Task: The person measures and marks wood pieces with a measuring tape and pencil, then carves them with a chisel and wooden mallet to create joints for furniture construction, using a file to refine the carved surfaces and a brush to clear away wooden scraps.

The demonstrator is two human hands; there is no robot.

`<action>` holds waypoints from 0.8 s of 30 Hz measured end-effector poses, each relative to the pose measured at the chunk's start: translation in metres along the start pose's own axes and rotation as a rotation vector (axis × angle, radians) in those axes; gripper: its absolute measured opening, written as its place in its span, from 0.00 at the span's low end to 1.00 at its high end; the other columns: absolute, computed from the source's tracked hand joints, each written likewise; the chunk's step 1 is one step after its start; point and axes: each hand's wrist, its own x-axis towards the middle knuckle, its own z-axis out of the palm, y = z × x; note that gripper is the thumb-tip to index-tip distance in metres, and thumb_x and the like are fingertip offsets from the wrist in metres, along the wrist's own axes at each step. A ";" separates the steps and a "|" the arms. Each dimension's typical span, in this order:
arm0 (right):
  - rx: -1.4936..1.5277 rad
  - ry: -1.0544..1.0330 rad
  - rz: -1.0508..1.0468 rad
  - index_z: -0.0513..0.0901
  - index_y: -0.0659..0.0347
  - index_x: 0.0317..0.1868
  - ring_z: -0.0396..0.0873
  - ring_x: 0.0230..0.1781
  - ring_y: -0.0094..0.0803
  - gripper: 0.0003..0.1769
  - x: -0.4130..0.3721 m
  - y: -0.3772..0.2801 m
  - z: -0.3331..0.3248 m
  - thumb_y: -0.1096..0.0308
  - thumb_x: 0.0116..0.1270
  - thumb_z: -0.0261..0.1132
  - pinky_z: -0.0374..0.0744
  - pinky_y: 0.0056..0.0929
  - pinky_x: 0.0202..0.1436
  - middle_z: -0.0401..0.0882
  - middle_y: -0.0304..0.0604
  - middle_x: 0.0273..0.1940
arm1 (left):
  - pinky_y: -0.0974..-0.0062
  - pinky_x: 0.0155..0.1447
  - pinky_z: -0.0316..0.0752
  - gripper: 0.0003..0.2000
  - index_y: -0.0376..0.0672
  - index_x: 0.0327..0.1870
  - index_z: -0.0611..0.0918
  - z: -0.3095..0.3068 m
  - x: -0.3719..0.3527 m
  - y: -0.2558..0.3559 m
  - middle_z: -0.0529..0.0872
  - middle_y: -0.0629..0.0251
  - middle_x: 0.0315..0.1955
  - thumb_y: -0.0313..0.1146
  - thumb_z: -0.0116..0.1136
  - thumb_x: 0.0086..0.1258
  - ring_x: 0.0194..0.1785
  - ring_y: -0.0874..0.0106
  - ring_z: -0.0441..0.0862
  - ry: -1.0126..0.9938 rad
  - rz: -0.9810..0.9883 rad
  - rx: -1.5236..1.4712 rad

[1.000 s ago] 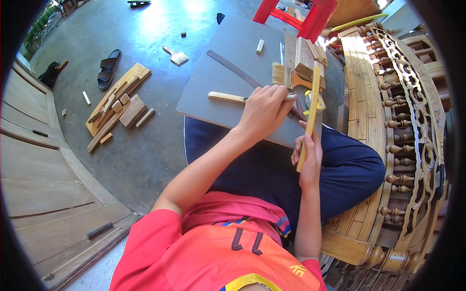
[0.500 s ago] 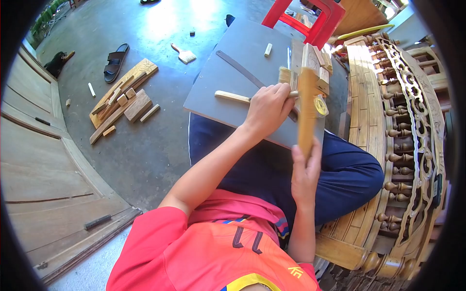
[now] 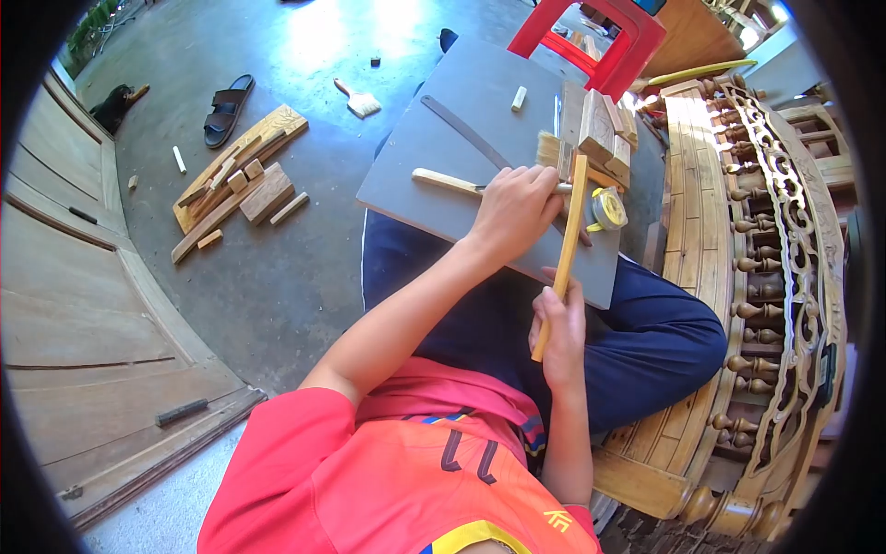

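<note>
**A:** Where is this set?

**B:** On a concrete floor (image 3: 277,277), outdoors or in an open workshop. The person sits with a grey board (image 3: 434,148) across the lap.

**A:** And the piece in hand?

**B:** It is a thin wooden strip (image 3: 570,212). Its long axis runs almost 6 to 12 o'clock, leaning slightly toward 1. The right hand (image 3: 560,332) is clamped round its lower end, and the upper end rises over the board's near edge.

**A:** What about the other hand?

**B:** The left hand (image 3: 517,214) is at 11 o'clock from the right, curled shut on a wooden-handled tool (image 3: 441,181). The tool's handle points to 9 o'clock. The strip passes just beside this hand's knuckles, on their 3 o'clock side. I cannot tell whether they touch.

**A:** What is around them?

**B:** A tape measure (image 3: 609,209) lies just beside the strip at 3 o'clock. A brush (image 3: 551,148) and wood blocks (image 3: 604,129) sit at 12. A carved wooden panel (image 3: 784,231) stands far out at 3, and a pile of offcuts (image 3: 235,180) lies at 9.
</note>
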 end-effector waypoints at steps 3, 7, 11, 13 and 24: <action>0.415 0.168 -0.180 0.70 0.59 0.73 0.69 0.22 0.18 0.22 -0.002 -0.008 0.010 0.56 0.89 0.57 0.72 0.20 0.23 0.70 0.35 0.38 | 0.54 0.50 0.76 0.09 0.42 0.42 0.79 0.006 -0.003 -0.003 0.85 0.58 0.36 0.36 0.65 0.76 0.43 0.53 0.85 -0.004 -0.020 0.024; 0.306 0.074 -0.083 0.72 0.60 0.72 0.69 0.20 0.18 0.21 -0.002 0.001 0.010 0.54 0.91 0.51 0.71 0.20 0.22 0.69 0.34 0.36 | 0.56 0.51 0.76 0.09 0.42 0.41 0.79 0.007 -0.004 -0.009 0.85 0.60 0.35 0.36 0.66 0.74 0.44 0.56 0.86 -0.032 -0.011 0.072; 0.475 0.242 -0.152 0.72 0.61 0.72 0.67 0.19 0.19 0.23 0.001 -0.001 0.018 0.53 0.92 0.51 0.68 0.21 0.20 0.69 0.35 0.35 | 0.57 0.51 0.76 0.10 0.43 0.41 0.79 0.008 -0.005 -0.007 0.85 0.62 0.35 0.37 0.68 0.73 0.44 0.58 0.86 -0.016 -0.015 0.104; 0.422 0.181 -0.094 0.70 0.61 0.73 0.67 0.20 0.19 0.24 0.000 0.002 0.016 0.51 0.92 0.49 0.69 0.22 0.22 0.69 0.36 0.36 | 0.58 0.51 0.76 0.10 0.43 0.41 0.79 0.010 -0.007 -0.009 0.85 0.62 0.35 0.37 0.68 0.72 0.43 0.58 0.86 -0.028 -0.028 0.118; 0.317 0.008 0.006 0.71 0.62 0.71 0.66 0.17 0.21 0.27 0.003 0.007 0.013 0.46 0.92 0.47 0.68 0.23 0.20 0.69 0.36 0.35 | 0.60 0.51 0.77 0.09 0.45 0.38 0.82 0.018 -0.009 -0.016 0.86 0.64 0.34 0.37 0.69 0.69 0.43 0.61 0.87 -0.033 -0.062 0.233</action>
